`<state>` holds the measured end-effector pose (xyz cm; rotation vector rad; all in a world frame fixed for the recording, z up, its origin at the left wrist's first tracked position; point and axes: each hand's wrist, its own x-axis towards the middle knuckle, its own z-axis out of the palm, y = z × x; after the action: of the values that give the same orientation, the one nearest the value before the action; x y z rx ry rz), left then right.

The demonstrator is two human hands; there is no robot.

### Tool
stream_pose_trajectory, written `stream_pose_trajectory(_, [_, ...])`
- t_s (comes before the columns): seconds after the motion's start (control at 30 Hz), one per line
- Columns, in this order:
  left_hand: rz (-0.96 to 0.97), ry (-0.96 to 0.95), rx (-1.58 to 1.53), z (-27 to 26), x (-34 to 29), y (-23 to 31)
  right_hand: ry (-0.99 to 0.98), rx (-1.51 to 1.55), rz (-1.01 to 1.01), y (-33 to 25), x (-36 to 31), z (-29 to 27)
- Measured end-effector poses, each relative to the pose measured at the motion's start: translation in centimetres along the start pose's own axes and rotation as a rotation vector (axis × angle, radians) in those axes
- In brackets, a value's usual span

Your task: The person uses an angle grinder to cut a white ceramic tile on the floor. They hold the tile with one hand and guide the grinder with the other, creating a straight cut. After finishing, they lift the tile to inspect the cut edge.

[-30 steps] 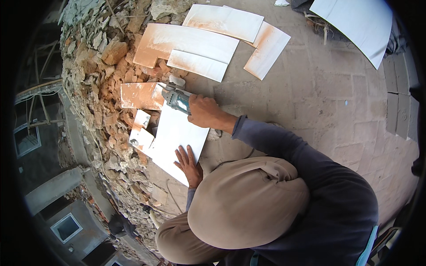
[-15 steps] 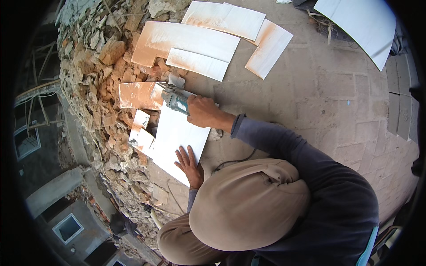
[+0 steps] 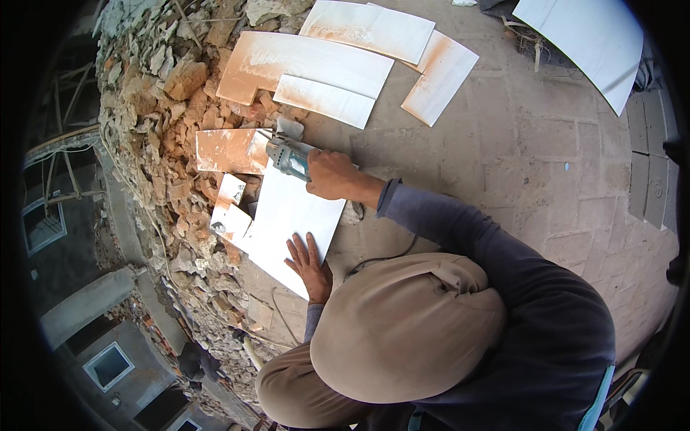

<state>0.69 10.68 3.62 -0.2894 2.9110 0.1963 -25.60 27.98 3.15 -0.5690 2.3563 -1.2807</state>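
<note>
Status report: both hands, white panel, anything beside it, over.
Right hand gripping angle grinder. Left hand flat on white panel. Small white pieces beside panel's left edge.

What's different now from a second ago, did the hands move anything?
Hardly anything: the whole view shifted a tiny bit, but I can't see anything clearly moved, and nothing was picked up or let go. The right hand still grips the angle grinder, and the left hand stays flat on the white tile.
</note>
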Motion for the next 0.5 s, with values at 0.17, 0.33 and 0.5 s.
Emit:
stream_pose_trajectory(0.17, [-0.018, -0.02, 0.016, -0.05, -0.01, -0.08, -0.028, 0.001, 0.005, -0.06, -0.01, -0.45])
stream_pose_trajectory(0.33, [-0.013, -0.016, 0.009, 0.01, -0.02, -0.1, -0.033, 0.004, -0.005, -0.07, -0.24, -0.8])
stream_pose_trajectory(0.5, [-0.014, -0.014, 0.015, 0.0, 0.01, -0.07, -0.026, 0.012, -0.014, 0.03, -0.54, -0.93])
